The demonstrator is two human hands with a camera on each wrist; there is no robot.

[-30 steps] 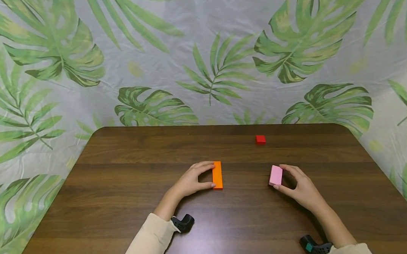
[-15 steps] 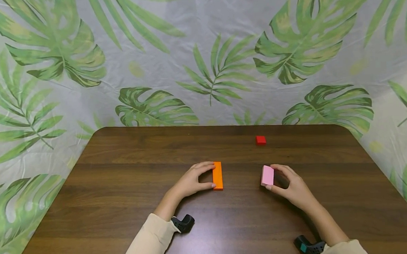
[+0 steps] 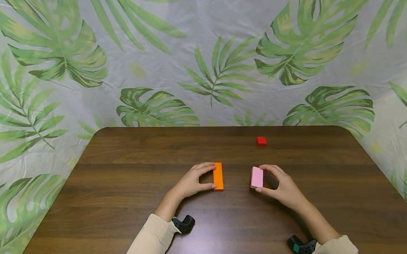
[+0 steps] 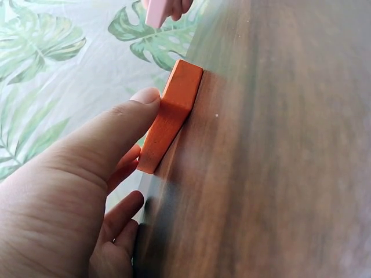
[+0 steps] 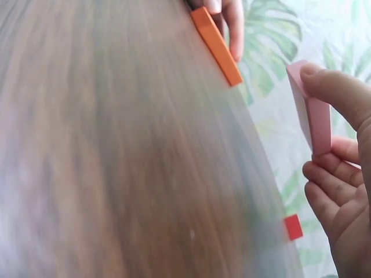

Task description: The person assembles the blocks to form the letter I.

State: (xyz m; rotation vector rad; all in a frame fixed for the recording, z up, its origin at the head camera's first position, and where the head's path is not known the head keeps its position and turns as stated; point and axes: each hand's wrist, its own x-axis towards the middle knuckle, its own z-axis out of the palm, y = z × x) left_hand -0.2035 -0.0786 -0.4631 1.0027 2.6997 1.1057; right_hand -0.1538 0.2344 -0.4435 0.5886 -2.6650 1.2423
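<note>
While the left hand (image 3: 189,181) pinches the orange rectangular block (image 3: 218,176) (long axis near-to-far), the right hand (image 3: 287,188) pinches the pink block (image 3: 257,177), roughly parallel, apart on the right.

Orange block (image 3: 218,176): oblong, lying flat, pinched at ends. Pink block (image 3: 257,177): shorter, pinched, raised, apart to right.

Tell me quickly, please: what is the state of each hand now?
Left hand: closed, holding the orange block.
Right hand: closed, holding the pink block.
</note>
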